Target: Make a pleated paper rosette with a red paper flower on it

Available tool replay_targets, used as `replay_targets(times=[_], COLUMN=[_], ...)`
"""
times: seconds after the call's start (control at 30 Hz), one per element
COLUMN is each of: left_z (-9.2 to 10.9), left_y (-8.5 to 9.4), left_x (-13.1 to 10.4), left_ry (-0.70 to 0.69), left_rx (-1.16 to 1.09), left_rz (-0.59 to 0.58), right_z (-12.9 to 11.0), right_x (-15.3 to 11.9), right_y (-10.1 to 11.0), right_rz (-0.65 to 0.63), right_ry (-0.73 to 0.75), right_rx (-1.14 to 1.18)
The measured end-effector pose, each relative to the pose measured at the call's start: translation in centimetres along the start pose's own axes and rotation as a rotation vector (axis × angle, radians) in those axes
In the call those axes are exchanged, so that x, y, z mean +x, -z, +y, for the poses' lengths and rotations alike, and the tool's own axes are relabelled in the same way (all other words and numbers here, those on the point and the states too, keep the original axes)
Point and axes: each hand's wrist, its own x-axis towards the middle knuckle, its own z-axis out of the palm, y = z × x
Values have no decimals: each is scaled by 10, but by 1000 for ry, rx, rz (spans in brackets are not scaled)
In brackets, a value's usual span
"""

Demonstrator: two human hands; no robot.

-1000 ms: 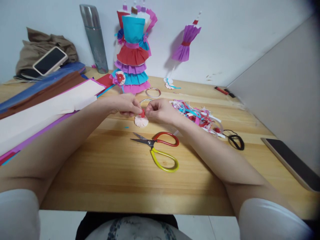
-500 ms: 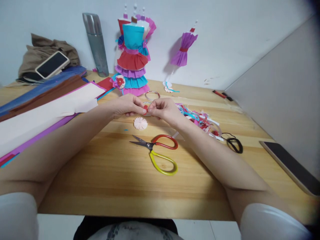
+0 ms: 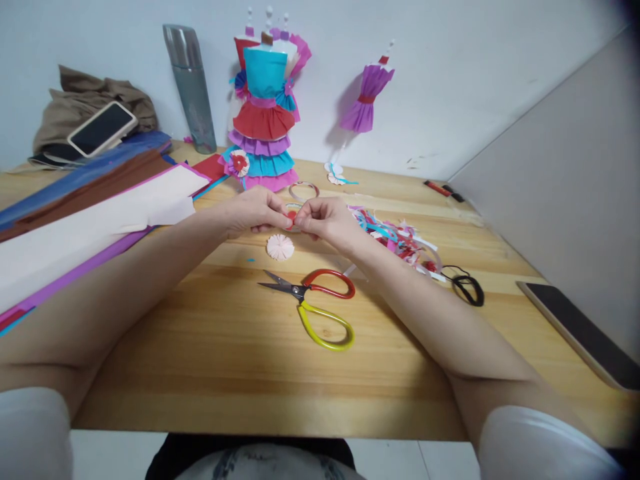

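Together, two hands (image 3: pixel 257 208) (image 3: pixel 327 219) pinch one red piece (image 3: pixel 291 215)

Both bare forearms (image 3: pixel 165 267) reach over the table's near edge (image 3: pixel 270 427), left hand (image 3: pixel 256 209) and right hand (image 3: pixel 326 219) pinching, close together

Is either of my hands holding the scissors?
No, the scissors lie open on the wooden table, while the left hand and right hand pinch a small red piece.
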Motion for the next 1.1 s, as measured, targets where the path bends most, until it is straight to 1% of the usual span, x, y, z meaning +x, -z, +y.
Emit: replay_targets(times=[0.13,0.3,0.43,0.53,0.63,0.93,1.1], left_z=[-2,-4,-4,-6,-7,-4,-4], left_y=[9,17,15,12,11,10,10], left_x=[1,4,4,4,5,5,3], left_ry=[5,60,27,29,38,57,13], left_rx=[-1,-32,-97,-125,-124,-95,-66], left_rz=[-40,-73,-101,-56,-20,5,-16], right_z=[1,6,7,4,1,3,4], right_x=[1,3,2,1,0,2,3], right_y=[0,1,1,0,-1,0,1], right_rz=[-22,-16,-25,-27,-24,-49,-79], right_ry=[-10,2,4,-6,-8,-48,-71], right_rx=[68,99,106,107,117,138,150])
